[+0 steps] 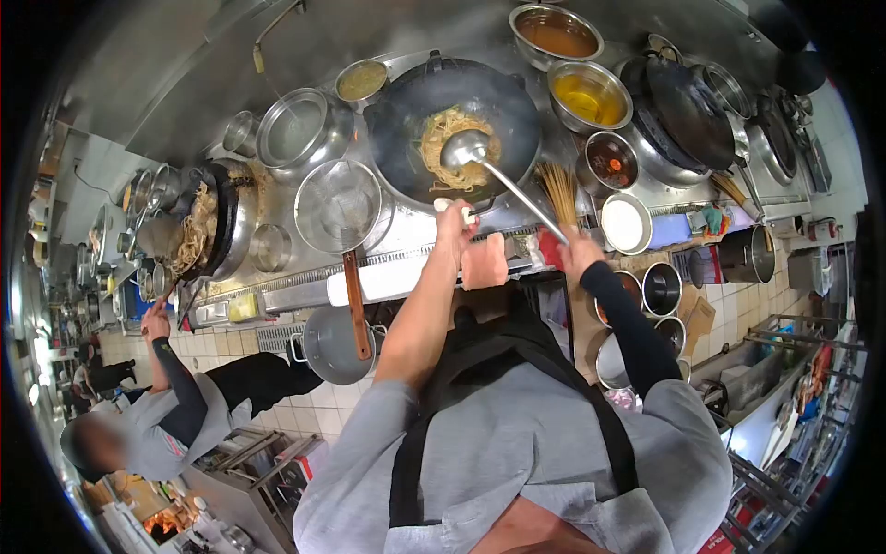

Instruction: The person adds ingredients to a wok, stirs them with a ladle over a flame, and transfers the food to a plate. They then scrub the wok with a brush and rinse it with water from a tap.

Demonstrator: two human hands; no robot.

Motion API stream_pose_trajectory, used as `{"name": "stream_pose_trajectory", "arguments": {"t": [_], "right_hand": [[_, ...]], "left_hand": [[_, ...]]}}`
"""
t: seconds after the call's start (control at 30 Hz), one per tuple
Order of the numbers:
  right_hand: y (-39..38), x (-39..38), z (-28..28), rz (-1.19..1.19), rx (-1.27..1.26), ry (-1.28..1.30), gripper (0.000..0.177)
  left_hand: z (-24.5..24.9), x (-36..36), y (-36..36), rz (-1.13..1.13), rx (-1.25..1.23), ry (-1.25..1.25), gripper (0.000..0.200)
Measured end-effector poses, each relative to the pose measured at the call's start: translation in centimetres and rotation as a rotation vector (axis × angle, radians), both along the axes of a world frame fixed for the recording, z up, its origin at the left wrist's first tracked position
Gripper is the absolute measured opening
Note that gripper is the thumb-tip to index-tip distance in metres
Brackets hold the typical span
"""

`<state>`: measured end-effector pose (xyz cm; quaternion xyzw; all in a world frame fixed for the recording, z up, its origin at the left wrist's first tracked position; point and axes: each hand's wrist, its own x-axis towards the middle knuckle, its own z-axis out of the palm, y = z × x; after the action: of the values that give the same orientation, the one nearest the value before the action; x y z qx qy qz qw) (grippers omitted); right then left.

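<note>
A black wok (406, 138) sits on the steel range, holding yellow noodles (441, 129). My left hand (455, 224), bare forearm stretched forward, grips the wok handle (480, 209) at the wok's near edge, with something white under the fingers. My right hand (577, 249), in a black sleeve, holds the end of a long steel ladle (464, 148). The ladle's bowl rests on the noodles in the middle of the wok. My grey shirt and black apron fill the bottom of the view.
Bowls of brown sauce (556, 32), yellow oil (589, 97), dark red sauce (611, 159) and white powder (626, 223) stand right of the wok. A wire strainer (337, 205) lies to its left. A second wok (688, 111) sits far right. A co-worker (157, 415) tends another noodle wok (198, 231).
</note>
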<state>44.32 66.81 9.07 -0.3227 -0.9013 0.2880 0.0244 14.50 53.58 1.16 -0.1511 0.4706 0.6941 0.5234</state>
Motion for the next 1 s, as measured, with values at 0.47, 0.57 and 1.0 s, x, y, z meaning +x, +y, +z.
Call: {"name": "stream_pose_trajectory", "arguments": {"t": [0.47,0.57,1.0], "right_hand": [[-1.9,-3.0,9.2,-0.061,-0.678,0.072,0.017],[-3.3,-2.8,7.7,0.035,-0.325,0.179,0.033],[-0.5,-2.0,15.0,0.286,-0.237,0.094,0.031]], "left_hand": [[0.8,8.2,-6.7,-0.007,-0.062,0.056,0.011],[0.7,10.7,-10.7,-0.294,-0.161,0.085,0.01],[10.1,6.7,-7.8,0.024,-0.002,-0.029,0.014]]}}
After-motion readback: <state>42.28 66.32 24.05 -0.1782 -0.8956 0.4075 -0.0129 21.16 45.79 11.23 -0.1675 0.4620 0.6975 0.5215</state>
